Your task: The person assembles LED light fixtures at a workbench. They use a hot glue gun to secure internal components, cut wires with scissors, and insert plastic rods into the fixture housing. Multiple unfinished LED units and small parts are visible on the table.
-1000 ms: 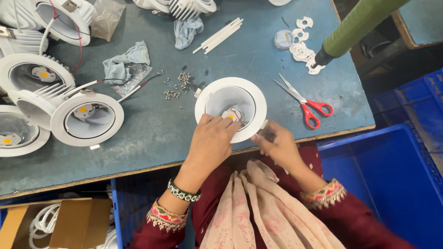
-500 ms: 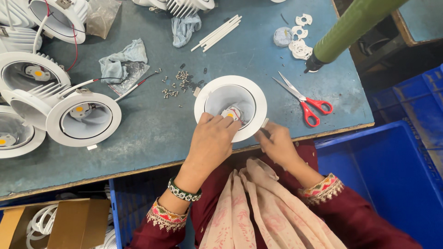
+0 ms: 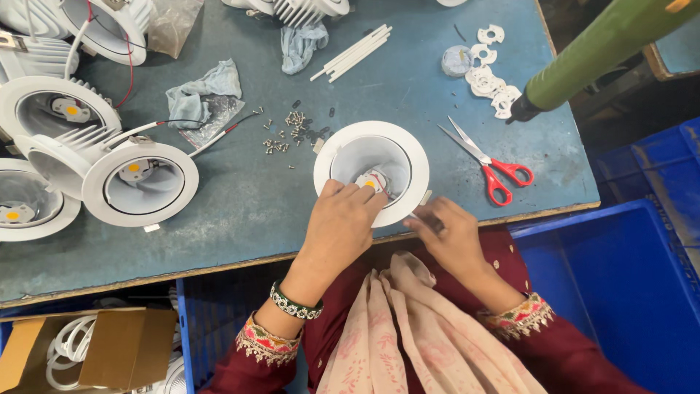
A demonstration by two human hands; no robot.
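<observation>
A white round downlight housing (image 3: 372, 171) is kept at the near edge of the blue-grey worktop (image 3: 240, 211), open face up, so that its inside can be reached from above. The left hand (image 3: 341, 228) is bent down over the rim, its fingers (image 3: 362, 195) pressed on the small LED plate inside. The right hand (image 3: 453, 235) rests just beside, fingers pinched on a thin dark tool (image 3: 429, 219); loose screws (image 3: 288, 131) and red-handled scissors (image 3: 487, 164) lie near.

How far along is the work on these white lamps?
Done, it seems: several wired lamps lie aside at the left. In hand: the left hand reaches into one lamp shell, while the right hand pinches a small dark part. Left: loose screws lie unused.
</observation>
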